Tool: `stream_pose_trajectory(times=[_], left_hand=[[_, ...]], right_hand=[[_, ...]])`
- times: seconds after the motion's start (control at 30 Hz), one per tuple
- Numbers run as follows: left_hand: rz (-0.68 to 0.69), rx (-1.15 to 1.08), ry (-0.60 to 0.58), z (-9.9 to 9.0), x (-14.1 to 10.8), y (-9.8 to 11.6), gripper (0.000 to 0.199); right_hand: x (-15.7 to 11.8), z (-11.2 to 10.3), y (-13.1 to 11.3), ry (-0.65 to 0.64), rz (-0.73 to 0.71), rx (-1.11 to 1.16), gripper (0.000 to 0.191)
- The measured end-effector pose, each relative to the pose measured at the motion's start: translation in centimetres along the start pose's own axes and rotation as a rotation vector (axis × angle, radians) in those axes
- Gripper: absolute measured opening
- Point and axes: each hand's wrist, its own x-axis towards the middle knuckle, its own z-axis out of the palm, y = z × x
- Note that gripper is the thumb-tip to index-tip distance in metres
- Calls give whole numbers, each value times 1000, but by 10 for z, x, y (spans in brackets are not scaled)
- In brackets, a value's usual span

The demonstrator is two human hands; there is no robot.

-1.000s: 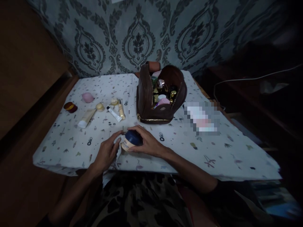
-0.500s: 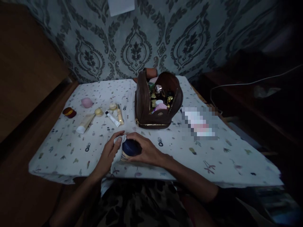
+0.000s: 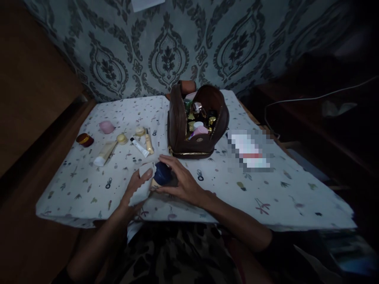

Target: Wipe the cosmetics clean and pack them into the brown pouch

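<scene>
The jar [image 3: 162, 174], with a dark blue lid and a paler body, is at the lower centre of the frame, near the front edge of the covered table [image 3: 85, 197]. The right hand [image 3: 187, 186] grips it from the right side of the frame, fingers on the far side and thumb on the near side. The left hand [image 3: 130, 190] holds a white cloth [image 3: 141, 192] against the jar's left side, its thumb lying over the cloth. Whether the jar's base touches the table cannot be determined.

Hazard 1: slippage. The cloth separates the left hand from the jar, so the right hand probably carries most of the hold. If that grip loosens while the cloth presses or rubs, the jar may turn or drop.

Hazard 2: fall from the edge. Because the jar is close to the front edge, a slip toward the bottom of the frame could carry it off the table.

Hazard 3: snagging. A loose cloth corner could catch the white tube [image 3: 140, 147] or the beige tube [image 3: 149, 142], left of centre, if swept upward in the frame.

Hazard 4: collision. The open brown bag [image 3: 189, 149] stands just beyond the right hand; a wide elbow or wrist movement could knock it.
</scene>
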Motion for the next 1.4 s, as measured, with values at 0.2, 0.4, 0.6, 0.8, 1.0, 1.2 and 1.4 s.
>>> stream_pose_trajectory(times=[0.2, 0.4, 0.6, 0.8, 1.0, 1.2, 1.4], left_hand=[[134, 106, -18, 5, -6, 16, 32], [74, 162, -84, -3, 0, 19, 34], [107, 286, -140, -8, 5, 21, 38], [128, 158, -34, 0, -2, 16, 34], [125, 195, -78, 0, 0, 22, 33], [49, 165, -85, -2, 2, 18, 36], [149, 149, -1, 3, -3, 19, 31]], right_hand=[[-3, 3, 3, -6, 98, -4, 76], [-1, 0, 1, -35, 15, 24, 75], [1, 0, -1, -68, -46, 33, 70], [-1, 2, 2, -70, 37, 30, 80], [0, 3, 4, -42, 96, 60, 69], [0, 3, 2, -57, 46, 84, 69], [1, 3, -1, -2, 347, 125, 78]])
